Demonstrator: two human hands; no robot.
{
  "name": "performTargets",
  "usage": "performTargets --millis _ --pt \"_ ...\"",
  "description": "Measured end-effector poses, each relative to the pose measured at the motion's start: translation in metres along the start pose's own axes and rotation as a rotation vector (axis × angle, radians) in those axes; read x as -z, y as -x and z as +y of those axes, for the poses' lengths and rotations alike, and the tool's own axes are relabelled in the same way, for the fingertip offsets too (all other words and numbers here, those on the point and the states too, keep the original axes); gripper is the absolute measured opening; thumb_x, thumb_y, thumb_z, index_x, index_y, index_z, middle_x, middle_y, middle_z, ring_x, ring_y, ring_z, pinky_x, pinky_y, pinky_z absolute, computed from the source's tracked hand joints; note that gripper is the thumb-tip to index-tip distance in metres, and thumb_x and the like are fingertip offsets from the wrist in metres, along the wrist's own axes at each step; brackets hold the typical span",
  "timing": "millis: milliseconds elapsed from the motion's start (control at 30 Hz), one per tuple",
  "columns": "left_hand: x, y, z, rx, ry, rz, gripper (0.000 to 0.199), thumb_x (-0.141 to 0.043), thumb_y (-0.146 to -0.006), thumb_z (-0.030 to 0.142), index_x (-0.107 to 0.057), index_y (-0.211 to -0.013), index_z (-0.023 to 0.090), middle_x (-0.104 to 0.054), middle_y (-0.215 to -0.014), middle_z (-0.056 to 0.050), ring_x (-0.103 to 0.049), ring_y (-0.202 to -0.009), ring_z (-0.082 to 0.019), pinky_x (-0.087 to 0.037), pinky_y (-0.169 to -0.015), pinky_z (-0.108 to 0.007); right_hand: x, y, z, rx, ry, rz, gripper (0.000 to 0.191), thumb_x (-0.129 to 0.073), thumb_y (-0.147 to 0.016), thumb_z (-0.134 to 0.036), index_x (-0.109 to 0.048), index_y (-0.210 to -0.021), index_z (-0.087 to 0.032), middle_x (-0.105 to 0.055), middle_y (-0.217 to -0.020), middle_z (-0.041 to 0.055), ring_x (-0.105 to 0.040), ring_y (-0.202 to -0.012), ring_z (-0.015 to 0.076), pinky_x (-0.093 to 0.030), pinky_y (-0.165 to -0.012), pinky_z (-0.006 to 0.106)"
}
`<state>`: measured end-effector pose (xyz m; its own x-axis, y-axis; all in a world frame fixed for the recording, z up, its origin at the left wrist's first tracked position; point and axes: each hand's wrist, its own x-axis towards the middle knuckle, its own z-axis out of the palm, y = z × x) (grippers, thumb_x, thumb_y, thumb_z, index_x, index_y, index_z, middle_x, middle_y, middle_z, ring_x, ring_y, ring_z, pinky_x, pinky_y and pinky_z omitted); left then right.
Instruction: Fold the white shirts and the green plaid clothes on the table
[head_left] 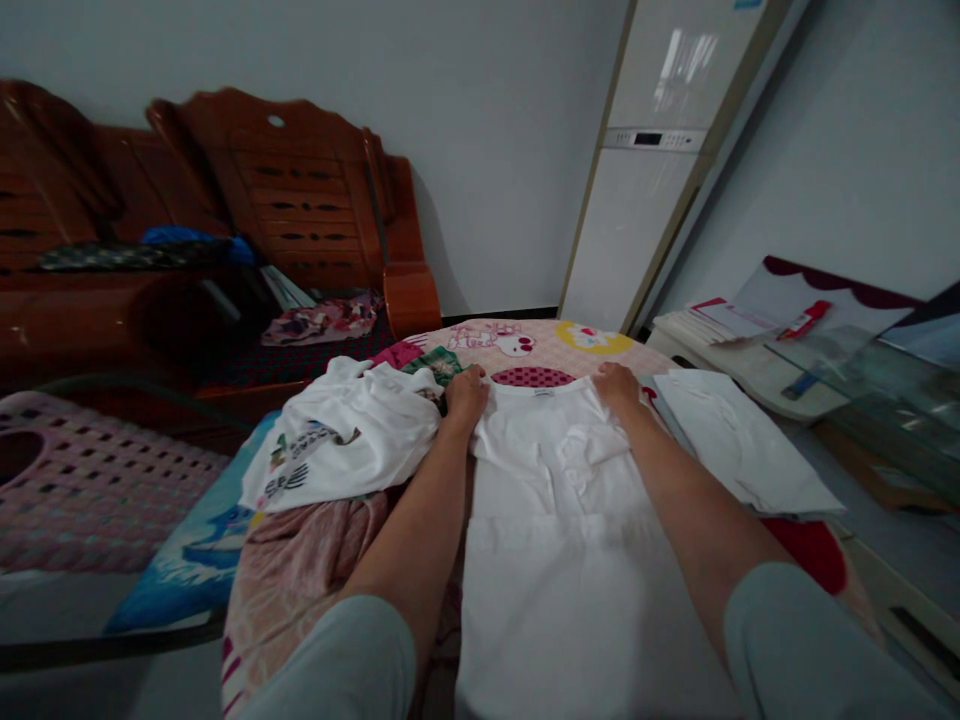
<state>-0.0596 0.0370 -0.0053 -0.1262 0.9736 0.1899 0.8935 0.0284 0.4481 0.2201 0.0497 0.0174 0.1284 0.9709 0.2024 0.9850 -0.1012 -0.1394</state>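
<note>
A white T-shirt (555,580) lies lengthwise before me on a table with a pink patterned cover (480,340), its neckline at the far end. My left hand (468,396) is closed on the shirt's left shoulder. At the opposite shoulder, my right hand (618,388) grips the fabric with bent fingers. Bunched cloth, perhaps a sleeve, lies on the shirt's upper right. To the left is a crumpled white printed shirt (352,430) on top of a dusty-pink cloth (319,540). A folded white garment (739,435) rests to the right, over something red.
Wooden chairs (285,200) with clothes stand behind on the left. A pink woven basket (97,490) and a blue cushion (202,550) are nearer. A tall white air conditioner (652,180) fills the corner. A glass shelf (870,380) and papers (735,315) are on the right.
</note>
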Motion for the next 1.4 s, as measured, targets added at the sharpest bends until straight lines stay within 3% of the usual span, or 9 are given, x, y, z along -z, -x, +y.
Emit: performTargets --millis 133,267,500,700,833,933,1067,1233,1400 --pt "0.002 -0.002 0.000 -0.013 0.056 -0.009 0.036 -0.054 -0.086 0.017 -0.063 -0.121 0.017 -0.069 -0.119 -0.012 -0.063 -0.112 -0.023 -0.046 -0.093 -0.030 0.027 0.023 -0.004 -0.001 -0.075 0.088 0.037 -0.048 -0.088 -0.019 -0.069 -0.118 -0.010 -0.070 -0.116 0.0147 -0.063 -0.110 0.0229 -0.043 -0.095 0.029" --pt "0.009 -0.002 -0.002 -0.020 0.070 -0.001 0.038 -0.055 -0.082 0.012 -0.063 -0.119 0.016 -0.070 -0.115 -0.011 -0.064 -0.108 -0.022 -0.046 -0.091 -0.029 0.039 0.062 -0.007 0.094 -0.109 0.024 0.031 -0.052 -0.088 -0.022 -0.074 -0.108 -0.016 -0.074 -0.108 0.0103 -0.066 -0.104 0.0221 -0.046 -0.091 0.029" --pt "0.016 -0.003 -0.003 -0.019 0.028 0.010 0.035 -0.052 -0.075 0.006 -0.066 -0.105 0.017 -0.071 -0.105 -0.008 -0.064 -0.098 -0.021 -0.047 -0.084 -0.029 0.001 0.103 -0.006 0.347 -0.109 0.017 0.035 -0.047 -0.094 -0.024 -0.067 -0.121 -0.013 -0.068 -0.123 0.0126 -0.060 -0.116 0.0211 -0.040 -0.104 0.031" --pt "0.016 -0.009 -0.003 -0.123 -0.012 -0.151 0.036 -0.046 -0.072 0.001 -0.075 -0.085 0.018 -0.073 -0.093 -0.007 -0.065 -0.097 -0.021 -0.047 -0.090 -0.028 -0.019 0.107 -0.005 0.384 -0.071 0.039 0.032 -0.046 -0.095 -0.026 -0.070 -0.112 -0.015 -0.068 -0.119 0.0126 -0.059 -0.116 0.0227 -0.039 -0.104 0.034" --pt "0.012 -0.009 -0.003 -0.144 -0.058 -0.069 0.041 -0.043 -0.079 0.002 -0.076 -0.097 0.018 -0.071 -0.109 -0.009 -0.063 -0.106 -0.022 -0.045 -0.097 -0.031 -0.020 0.107 -0.003 0.407 -0.105 0.071 0.030 -0.047 -0.093 -0.025 -0.072 -0.107 -0.015 -0.070 -0.114 0.0130 -0.060 -0.111 0.0243 -0.040 -0.102 0.035" --pt "0.007 -0.008 -0.004 -0.131 -0.111 -0.084 0.040 -0.041 -0.084 0.005 -0.074 -0.103 0.018 -0.069 -0.115 -0.010 -0.062 -0.110 -0.024 -0.045 -0.097 -0.033 -0.021 0.105 -0.001 0.429 -0.181 0.109 0.027 -0.048 -0.091 -0.024 -0.073 -0.099 -0.014 -0.071 -0.108 0.0138 -0.062 -0.105 0.0249 -0.042 -0.098 0.035" --pt "0.004 -0.010 -0.007 -0.172 -0.101 -0.115 0.037 -0.043 -0.084 0.006 -0.073 -0.103 0.017 -0.068 -0.117 -0.010 -0.061 -0.112 -0.023 -0.045 -0.099 -0.034 -0.022 0.102 0.003 0.453 -0.303 0.090 0.028 -0.045 -0.090 -0.021 -0.071 -0.083 -0.015 -0.072 -0.088 0.0108 -0.064 -0.088 0.0228 -0.045 -0.088 0.033" --pt "0.007 -0.012 -0.007 -0.267 0.003 -0.017 0.033 -0.051 -0.075 0.003 -0.073 -0.097 0.014 -0.068 -0.117 -0.010 -0.060 -0.113 -0.021 -0.043 -0.104 -0.031 -0.026 0.101 0.007 0.413 -0.415 0.127 0.029 -0.044 -0.079 -0.011 -0.071 -0.089 -0.014 -0.072 -0.095 0.0131 -0.063 -0.095 0.0253 -0.044 -0.093 0.037" --pt "0.021 -0.011 0.001 -0.205 0.049 0.054 0.028 -0.052 -0.076 0.006 -0.075 -0.092 0.012 -0.072 -0.104 -0.012 -0.064 -0.101 -0.023 -0.046 -0.097 -0.033 -0.024 0.103 0.004 0.352 -0.515 0.145 0.025 -0.046 -0.071 -0.010 -0.069 -0.080 -0.017 -0.072 -0.087 0.0105 -0.062 -0.089 0.0241 -0.045 -0.089 0.036"
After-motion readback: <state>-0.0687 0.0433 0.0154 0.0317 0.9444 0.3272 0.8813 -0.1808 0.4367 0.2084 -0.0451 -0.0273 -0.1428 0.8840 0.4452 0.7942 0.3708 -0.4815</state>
